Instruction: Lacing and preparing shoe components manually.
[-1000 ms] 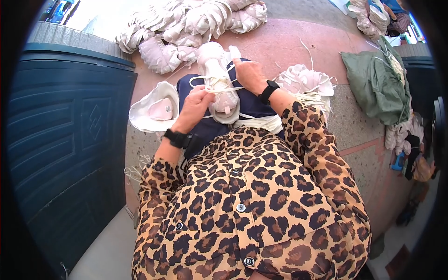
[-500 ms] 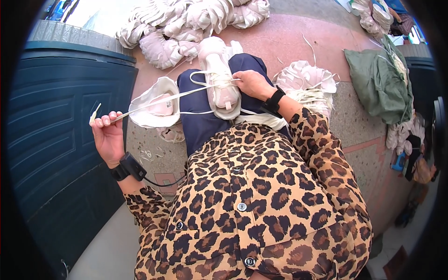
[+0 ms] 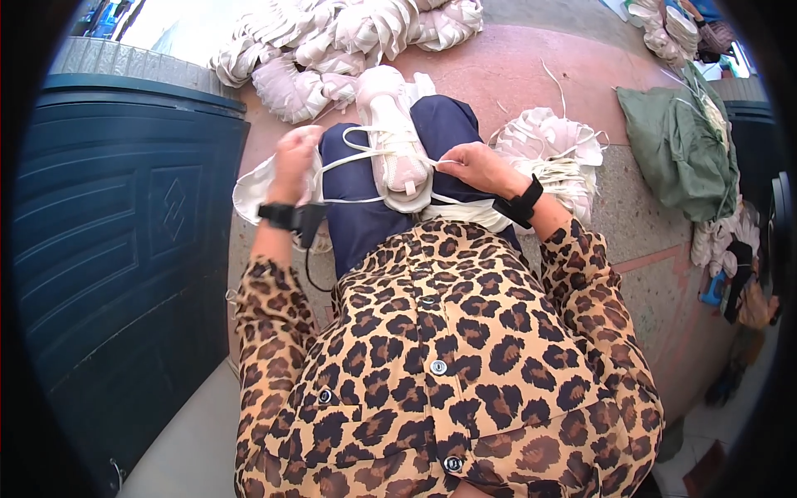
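Note:
A pale pink and white shoe upper (image 3: 403,173) lies lengthwise across my lap, between my dark blue trouser knees. Cream shoelace (image 3: 359,153) crosses its front and loops out to the left. My left hand (image 3: 295,162), slightly blurred, is closed in a fist left of the upper, and a strand of the lace runs to it. On the other side, my right hand (image 3: 484,169) pinches lace close against the upper's right edge. Another lace strand lies over my left thigh. Both wrists wear black bands.
Beyond my knees is a heap of bundled uppers (image 3: 332,41). Another white-pink upper (image 3: 253,192) sits behind my left hand. To my right are a bundle with laces (image 3: 548,149) and a green sack (image 3: 677,149). A dark blue panelled door (image 3: 124,249) stands on the left.
My left hand has swung right and upward, from near the door to beside my left knee, and the long taut lace has shortened. My right hand has shifted slightly right and down.

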A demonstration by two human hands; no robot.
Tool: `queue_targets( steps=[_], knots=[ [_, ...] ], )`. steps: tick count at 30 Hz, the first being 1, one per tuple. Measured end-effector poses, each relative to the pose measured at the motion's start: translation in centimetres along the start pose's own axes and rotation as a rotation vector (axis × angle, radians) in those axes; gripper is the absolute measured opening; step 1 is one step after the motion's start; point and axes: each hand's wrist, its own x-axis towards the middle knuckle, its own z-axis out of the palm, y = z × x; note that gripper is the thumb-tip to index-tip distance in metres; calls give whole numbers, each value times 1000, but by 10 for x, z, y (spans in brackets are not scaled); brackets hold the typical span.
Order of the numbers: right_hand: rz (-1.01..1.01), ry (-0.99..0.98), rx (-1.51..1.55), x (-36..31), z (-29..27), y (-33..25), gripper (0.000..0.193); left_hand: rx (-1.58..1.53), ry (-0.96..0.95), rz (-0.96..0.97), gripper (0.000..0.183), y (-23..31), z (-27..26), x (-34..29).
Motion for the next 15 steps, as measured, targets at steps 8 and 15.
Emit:
queue_targets(
  steps=[8,15],
  knots=[
    [52,25,-94,4,-2,-7,28,931,-523,110,32,14,57,39],
    [58,62,-105,-2,-11,-2,24,991,-252,566,19,17,54,22]
  ],
)
